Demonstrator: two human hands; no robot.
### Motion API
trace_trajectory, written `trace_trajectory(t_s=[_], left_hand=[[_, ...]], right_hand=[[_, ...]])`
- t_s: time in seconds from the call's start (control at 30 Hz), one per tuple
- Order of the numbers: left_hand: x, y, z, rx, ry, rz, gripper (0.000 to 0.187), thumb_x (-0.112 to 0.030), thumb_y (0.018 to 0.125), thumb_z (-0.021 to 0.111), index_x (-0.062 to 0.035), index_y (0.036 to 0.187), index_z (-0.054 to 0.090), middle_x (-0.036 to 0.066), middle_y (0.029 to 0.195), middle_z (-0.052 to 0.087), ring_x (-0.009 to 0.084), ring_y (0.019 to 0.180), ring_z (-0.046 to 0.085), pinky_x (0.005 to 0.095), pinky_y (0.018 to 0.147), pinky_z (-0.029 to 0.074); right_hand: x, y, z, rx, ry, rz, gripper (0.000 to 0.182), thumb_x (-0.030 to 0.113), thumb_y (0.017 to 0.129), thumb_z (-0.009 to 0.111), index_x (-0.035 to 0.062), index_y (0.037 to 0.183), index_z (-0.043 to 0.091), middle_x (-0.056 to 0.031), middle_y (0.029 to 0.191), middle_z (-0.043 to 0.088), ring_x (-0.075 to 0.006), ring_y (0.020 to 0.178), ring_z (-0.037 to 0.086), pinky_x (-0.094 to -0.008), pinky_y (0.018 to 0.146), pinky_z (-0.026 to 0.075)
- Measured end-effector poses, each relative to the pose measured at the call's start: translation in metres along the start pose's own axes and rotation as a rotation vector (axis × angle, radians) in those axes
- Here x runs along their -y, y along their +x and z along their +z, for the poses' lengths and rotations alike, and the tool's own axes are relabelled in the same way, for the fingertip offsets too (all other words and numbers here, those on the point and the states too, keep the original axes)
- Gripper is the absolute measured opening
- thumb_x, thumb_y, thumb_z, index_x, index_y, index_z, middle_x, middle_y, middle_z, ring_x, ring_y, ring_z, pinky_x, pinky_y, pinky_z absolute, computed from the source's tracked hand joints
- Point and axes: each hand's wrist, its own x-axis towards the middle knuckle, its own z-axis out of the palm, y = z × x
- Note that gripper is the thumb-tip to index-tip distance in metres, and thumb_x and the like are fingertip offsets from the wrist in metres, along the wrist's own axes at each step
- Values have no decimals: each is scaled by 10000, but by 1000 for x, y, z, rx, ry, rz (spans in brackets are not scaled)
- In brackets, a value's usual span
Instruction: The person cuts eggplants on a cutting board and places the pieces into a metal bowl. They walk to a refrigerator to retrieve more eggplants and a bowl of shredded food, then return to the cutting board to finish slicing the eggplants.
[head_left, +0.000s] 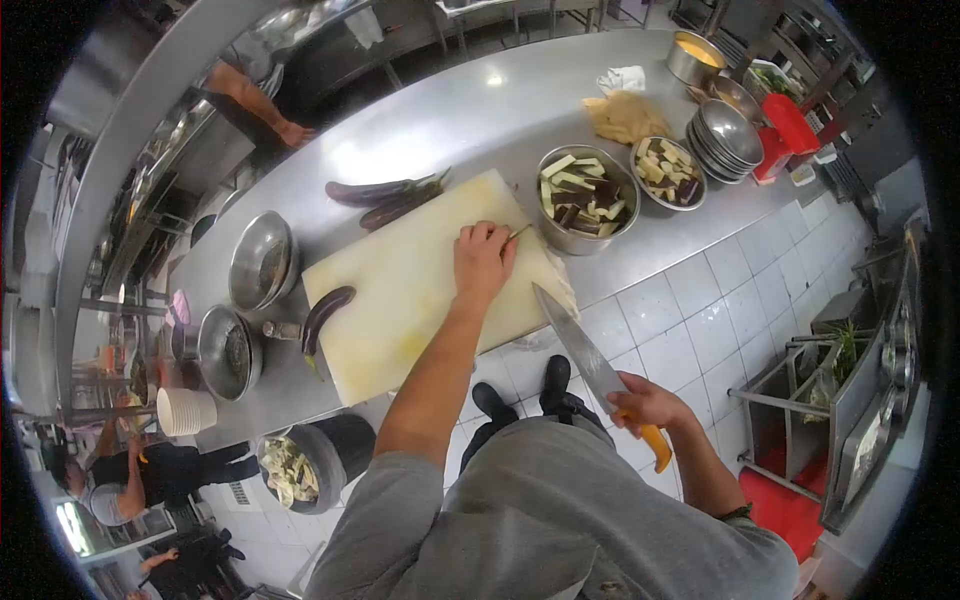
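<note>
My left hand (484,262) is closed over the right part of the white cutting board (400,290), with a small dark stem end (519,232) showing at its fingers. In my right hand (650,405) is a large knife (590,355) with an orange handle, its tip near the board's front right edge. One eggplant (325,318) lies at the board's left edge. Two more eggplants (385,195) lie at its far side. To the right of the board, a deep metal pot (588,198) holds cut eggplant pieces, and a metal bowl (669,174) beside it holds more.
Metal bowls (262,262) and white stacked containers (186,411) stand at the left. A bin (300,470) with scraps is below the table. Stacked bowls (727,135), a yellowish cloth (627,117) and a red container (787,130) are at the right. Other people (130,480) are at the left.
</note>
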Motion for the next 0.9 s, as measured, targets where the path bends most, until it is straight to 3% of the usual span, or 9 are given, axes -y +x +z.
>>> trace_trajectory(t_s=[0.3, 0.43, 0.53, 0.6, 0.67, 0.73, 0.8, 0.87, 0.9], left_hand=[[-16, 23, -8, 167, 85, -214, 266, -258, 927, 637, -131, 1160, 614, 123, 1060, 639, 339, 977, 651, 479, 793, 576], [-6, 24, 28, 167, 31, -264, 291, -252, 922, 646, -84, 1157, 610, 146, 1080, 643, 358, 971, 664, 486, 796, 574], [15, -9, 2, 158, -148, -509, 284, -253, 946, 619, -58, 1153, 607, 152, 1100, 650, 343, 960, 667, 467, 779, 567], [23, -49, -54, 22, -461, -759, 273, -264, 979, 587, -60, 1160, 608, 133, 1094, 656, 301, 935, 668, 437, 747, 563], [37, -112, -146, -393, -1203, -1141, 282, -288, 1017, 550, -70, 1186, 609, 85, 1072, 645, 214, 884, 639, 390, 713, 544], [85, -210, -227, -772, -1180, -1242, 267, -276, 1015, 561, -66, 1168, 624, 60, 1000, 625, 157, 818, 597, 318, 677, 515], [137, -329, -298, -1145, -1069, -1114, 206, -252, 996, 555, -82, 901, 622, 43, 762, 588, 159, 684, 579, 302, 589, 468], [182, -420, -363, -1401, -729, -1409, 221, -255, 956, 614, -95, 806, 587, 55, 735, 570, 171, 606, 561, 323, 513, 451], [211, -469, -386, -1407, -702, -1460, 231, -310, 953, 638, -82, 921, 646, 81, 804, 615, 223, 688, 626, 363, 609, 522]], right_hand=[[13, -6, -10, -18, -112, -27, 434, 213, 1043, 544, 45, 1433, 452, -54, 743, 635, -123, 531, 569, -269, 428, 460], [15, -3, -1, -87, -42, -4, 252, 167, 1029, 512, 49, 1251, 527, -60, 691, 622, -125, 446, 531, -265, 410, 458], [-5, 5, -15, -86, -8, -30, 387, 176, 1033, 531, 37, 1389, 472, -76, 710, 607, -146, 482, 553, -287, 397, 458], [2, 0, -8, -95, -30, -2, 435, 165, 1037, 529, 33, 1443, 446, -79, 719, 596, -157, 493, 563, -296, 393, 462], [12, 2, -1, -114, -63, -1, 423, 135, 1034, 520, 37, 1439, 448, -78, 715, 591, -161, 485, 561, -304, 385, 462], [13, 5, 0, -109, -27, -16, 410, 116, 1031, 515, 44, 1430, 457, -75, 715, 589, -162, 490, 563, -311, 382, 464], [21, 8, 8, -82, -48, -12, 396, 108, 1026, 516, 51, 1415, 468, -71, 720, 592, -164, 503, 568, -314, 381, 466], [35, 13, 23, -71, -108, 27, 383, 98, 1020, 515, 57, 1400, 476, -68, 731, 597, -168, 537, 586, -314, 383, 471], [40, 20, 31, -56, -125, 16, 387, 100, 1023, 518, 60, 1405, 473, -70, 734, 600, -169, 542, 590, -313, 386, 472]])
